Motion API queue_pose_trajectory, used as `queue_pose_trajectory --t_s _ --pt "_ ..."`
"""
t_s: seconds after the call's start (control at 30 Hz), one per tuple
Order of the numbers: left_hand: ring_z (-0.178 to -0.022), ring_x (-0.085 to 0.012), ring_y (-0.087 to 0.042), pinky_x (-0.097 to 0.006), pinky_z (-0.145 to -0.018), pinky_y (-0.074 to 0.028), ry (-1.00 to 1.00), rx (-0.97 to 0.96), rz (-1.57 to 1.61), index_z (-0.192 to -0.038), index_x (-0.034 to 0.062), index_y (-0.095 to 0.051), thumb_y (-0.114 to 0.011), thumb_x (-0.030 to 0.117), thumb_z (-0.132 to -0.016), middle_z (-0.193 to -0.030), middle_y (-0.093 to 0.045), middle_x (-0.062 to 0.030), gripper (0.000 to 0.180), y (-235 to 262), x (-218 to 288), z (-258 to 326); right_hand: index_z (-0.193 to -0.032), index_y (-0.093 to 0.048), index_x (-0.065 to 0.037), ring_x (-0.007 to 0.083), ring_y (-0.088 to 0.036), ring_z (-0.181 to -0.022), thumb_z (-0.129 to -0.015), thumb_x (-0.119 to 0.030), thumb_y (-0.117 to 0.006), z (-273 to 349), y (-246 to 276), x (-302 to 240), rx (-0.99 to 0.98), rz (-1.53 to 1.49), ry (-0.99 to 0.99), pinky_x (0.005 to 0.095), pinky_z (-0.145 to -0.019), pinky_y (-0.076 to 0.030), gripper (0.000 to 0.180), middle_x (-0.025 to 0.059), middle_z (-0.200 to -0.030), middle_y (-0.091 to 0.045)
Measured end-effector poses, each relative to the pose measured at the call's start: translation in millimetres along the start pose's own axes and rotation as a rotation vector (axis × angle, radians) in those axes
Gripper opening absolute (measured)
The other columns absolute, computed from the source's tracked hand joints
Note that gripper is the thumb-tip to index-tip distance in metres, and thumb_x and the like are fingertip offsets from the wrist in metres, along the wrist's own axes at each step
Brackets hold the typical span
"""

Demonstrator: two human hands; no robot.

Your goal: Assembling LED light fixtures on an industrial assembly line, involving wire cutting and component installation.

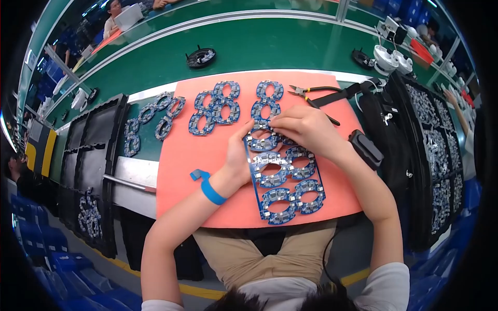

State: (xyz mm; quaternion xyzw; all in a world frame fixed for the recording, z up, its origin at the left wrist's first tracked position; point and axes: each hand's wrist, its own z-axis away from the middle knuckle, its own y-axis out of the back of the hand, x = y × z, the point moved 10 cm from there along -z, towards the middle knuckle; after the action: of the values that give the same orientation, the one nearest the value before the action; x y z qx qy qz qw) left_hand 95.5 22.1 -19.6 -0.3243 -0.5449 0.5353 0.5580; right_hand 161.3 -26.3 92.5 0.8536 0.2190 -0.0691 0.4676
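Note:
A blue circuit board panel (270, 169) made of joined ring-shaped boards lies on the pink foam mat (181, 182) in front of me. My left hand (239, 154) grips its left edge, with the thumb up along the side. With fingers pinched together, my right hand (310, 130) holds the panel's far end and covers part of its upper right rings. Just beyond my fingers lies a pair of joined ring boards (268, 110). Farther left on the mat rests a group of ring boards (227, 113). A blue wrist strap (212, 192) circles my left wrist.
Cutting pliers (314, 93) with yellow-black handles lie at the mat's far right. Loose ring boards (132, 137) sit left of the mat. Black compartment trays (120, 111) flank me; the right tray (397, 85) is filled with boards. A black round part (201, 57) stands on the green bench.

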Motion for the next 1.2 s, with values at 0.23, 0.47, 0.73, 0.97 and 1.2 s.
queue_pose_trajectory --t_s 0.23,0.47,0.73,0.97,1.2 --pt "-0.098 -0.0317 -0.065 -0.05 -0.091 -0.054 0.056 -0.178 0.034 -0.117 -0.0025 -0.055 -0.033 0.03 -0.1 -0.106 -0.065 -0.0186 0.043 -22.6 -17.2 -8.3 -0.091 -0.069 -0.002 0.0274 -0.067 -0.076 -0.08 -0.012 -0.068 4.2 0.7 -8.9 -0.183 0.194 -0.012 0.0371 -0.068 -0.053 0.015 0.0093 -0.085 -0.069" --pt "-0.11 -0.0394 -0.061 -0.053 -0.097 -0.05 0.003 0.015 -0.264 -0.127 -0.0055 -0.047 -0.022 0.047 -0.101 -0.119 -0.059 -0.0245 0.064 -13.5 -16.8 -10.2 -0.089 -0.066 -0.001 0.0291 -0.066 -0.074 -0.079 -0.011 -0.068 9.3 -1.9 -4.2 -0.231 0.216 -0.049 0.0378 -0.066 -0.052 0.014 0.0105 -0.083 -0.068" --pt "-0.111 -0.0371 -0.06 -0.054 -0.099 -0.048 -0.047 0.133 -0.268 -0.13 -0.0023 -0.044 -0.021 0.05 -0.101 -0.117 -0.06 -0.0236 0.065 0.4 -11.6 -10.1 -0.096 -0.065 -0.004 0.0264 -0.066 -0.079 -0.078 -0.013 -0.071 -1.6 6.9 -13.8 -0.052 0.004 -0.061 0.0345 -0.07 -0.053 0.02 0.0082 -0.091 -0.069" --pt "-0.099 -0.0297 -0.066 -0.049 -0.091 -0.055 -0.023 0.026 -0.194 -0.115 0.003 -0.054 -0.028 0.05 -0.101 -0.103 -0.064 -0.0149 0.056 0.7 -9.1 -10.5 -0.095 -0.064 -0.005 0.0248 -0.065 -0.085 -0.08 -0.012 -0.069 4.4 -4.2 -9.9 0.048 0.024 -0.019 0.0345 -0.071 -0.053 0.018 0.0079 -0.092 -0.067" --pt "-0.113 -0.0293 -0.06 -0.044 -0.098 -0.051 -0.049 -0.03 -0.125 -0.126 0.005 -0.05 -0.029 0.047 -0.101 -0.121 -0.059 -0.0177 0.053 -23.8 -11.4 -5.6 -0.104 -0.067 -0.008 0.0238 -0.064 -0.092 -0.079 -0.011 -0.072 1.7 0.0 -32.8 0.18 0.037 0.138 0.0383 -0.081 -0.052 0.026 0.0049 -0.102 -0.068"
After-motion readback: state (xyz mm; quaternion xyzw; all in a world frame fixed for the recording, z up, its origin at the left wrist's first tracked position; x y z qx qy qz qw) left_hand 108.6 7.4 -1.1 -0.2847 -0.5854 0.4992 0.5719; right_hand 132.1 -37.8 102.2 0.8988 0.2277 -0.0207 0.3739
